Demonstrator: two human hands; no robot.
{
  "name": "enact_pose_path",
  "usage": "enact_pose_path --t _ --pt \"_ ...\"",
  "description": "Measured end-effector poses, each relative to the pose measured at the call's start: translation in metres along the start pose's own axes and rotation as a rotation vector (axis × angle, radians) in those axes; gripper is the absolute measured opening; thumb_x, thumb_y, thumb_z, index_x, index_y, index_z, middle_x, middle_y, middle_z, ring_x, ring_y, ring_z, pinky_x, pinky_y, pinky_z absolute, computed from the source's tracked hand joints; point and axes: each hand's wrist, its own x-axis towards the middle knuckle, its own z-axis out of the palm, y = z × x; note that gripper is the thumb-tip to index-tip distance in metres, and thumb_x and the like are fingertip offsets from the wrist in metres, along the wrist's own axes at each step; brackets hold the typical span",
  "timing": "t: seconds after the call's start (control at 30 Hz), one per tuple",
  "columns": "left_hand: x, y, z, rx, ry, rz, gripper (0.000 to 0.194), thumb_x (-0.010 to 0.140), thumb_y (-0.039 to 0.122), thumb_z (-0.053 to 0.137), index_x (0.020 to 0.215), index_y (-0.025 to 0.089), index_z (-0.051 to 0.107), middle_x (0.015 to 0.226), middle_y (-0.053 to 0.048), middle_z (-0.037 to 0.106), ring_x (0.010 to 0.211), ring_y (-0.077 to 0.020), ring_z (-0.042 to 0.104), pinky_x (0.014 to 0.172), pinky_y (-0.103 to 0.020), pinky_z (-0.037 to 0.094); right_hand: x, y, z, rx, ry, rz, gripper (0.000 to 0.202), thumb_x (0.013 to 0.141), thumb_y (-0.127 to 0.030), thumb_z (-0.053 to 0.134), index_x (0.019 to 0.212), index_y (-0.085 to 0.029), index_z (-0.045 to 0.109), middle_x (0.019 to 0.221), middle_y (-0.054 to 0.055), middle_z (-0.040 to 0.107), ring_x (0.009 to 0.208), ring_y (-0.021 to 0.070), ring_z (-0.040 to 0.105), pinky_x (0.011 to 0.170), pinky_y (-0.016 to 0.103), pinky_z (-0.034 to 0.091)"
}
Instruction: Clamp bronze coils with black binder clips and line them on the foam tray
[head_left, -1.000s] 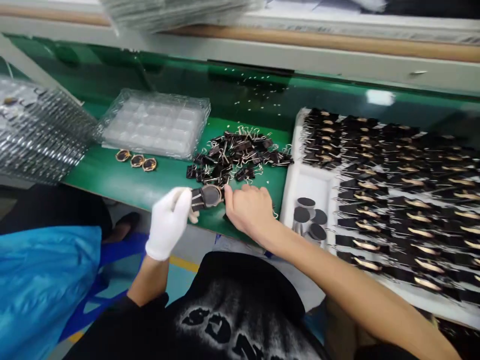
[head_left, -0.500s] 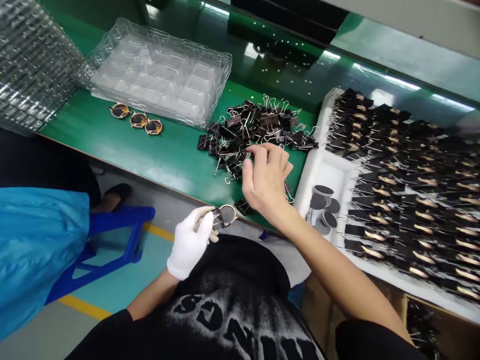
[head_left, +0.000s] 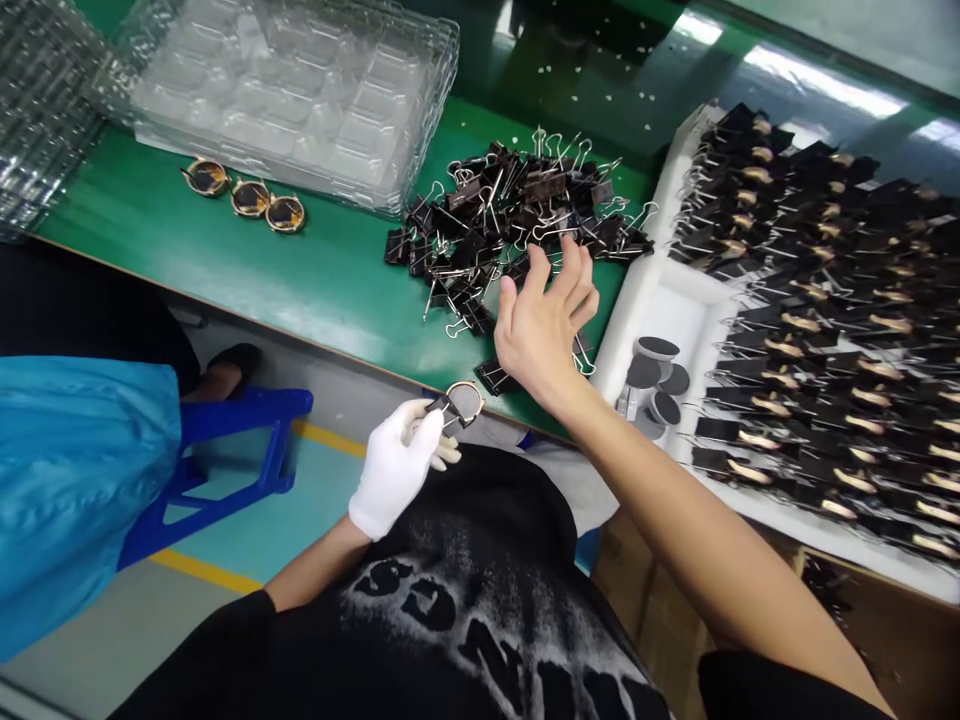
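We note that the right hand (head_left: 544, 325) was at the round (head_left: 468, 402) in the first frame and is now over the clip pile (head_left: 471, 248), fingers spread wide; we cannot tell whether the fingertips touch. On the green bench (head_left: 330, 285), the white tray (head_left: 639, 288) at right bears close rows of clips with gold-coloured edges, probably ranked to save room; one compartment holds several dark-topped discs (head_left: 646, 372). The transparent tray (head_left: 289, 125), moulded in pockets, lies beside a stack (head_left: 45, 110) of similar plastic. The gloved left hand (head_left: 397, 465) pinches a clip (head_left: 448, 410) set on the round at the bench's front edge; we judge that the glove guards the finish and the clip presses the parts together. Three gold rims (head_left: 250, 198) lie in a row, likely grouped for reach.
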Motion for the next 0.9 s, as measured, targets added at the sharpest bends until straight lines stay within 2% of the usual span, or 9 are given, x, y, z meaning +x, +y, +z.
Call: enact_pose_path --t 0.13,0.47,0.7,0.9 --pt "0.003 0.002 0.002 0.0 -0.002 0.013 0.055 0.093 0.064 0.063 0.114 0.013 0.062 0.074 -0.005 0.076 0.064 -0.0201 0.078 0.055 -0.025 0.061 0.001 0.0 -0.002 -0.014 -0.023 0.012 0.055 0.105 -0.037 0.035 0.153 -0.011 0.042 0.17 0.024 0.024 0.16 0.0368 0.017 0.124 0.064 0.018" --pt "0.01 0.004 0.012 -0.044 -0.024 -0.022 0.05 0.092 0.062 0.066 0.109 0.016 0.059 0.073 -0.003 0.075 0.063 -0.019 0.077 0.053 -0.024 0.061 0.005 0.009 0.004 0.037 0.009 0.028 0.046 0.105 -0.04 0.034 0.141 -0.018 0.051 0.163 0.023 0.037 0.157 0.0356 0.027 0.119 0.068 0.023" --pt "0.011 0.015 0.017 -0.027 -0.04 -0.153 0.052 0.09 0.068 0.065 0.094 0.018 0.054 0.07 -0.001 0.073 0.052 -0.0167 0.072 0.043 -0.022 0.055 0.005 0.005 -0.005 0.034 -0.055 0.057 0.045 0.104 -0.039 0.036 0.141 -0.019 0.05 0.164 0.023 0.034 0.158 0.037 0.021 0.118 0.07 0.022" --pt "0.011 0.02 0.021 -0.027 -0.077 -0.179 0.051 0.092 0.066 0.064 0.082 0.018 0.052 0.068 0.001 0.072 0.047 -0.0139 0.07 0.042 -0.02 0.054 0.006 0.006 -0.006 0.043 -0.079 0.068 0.045 0.102 -0.038 0.037 0.141 -0.02 0.05 0.165 0.022 0.031 0.159 0.0376 0.019 0.118 0.071 0.021"
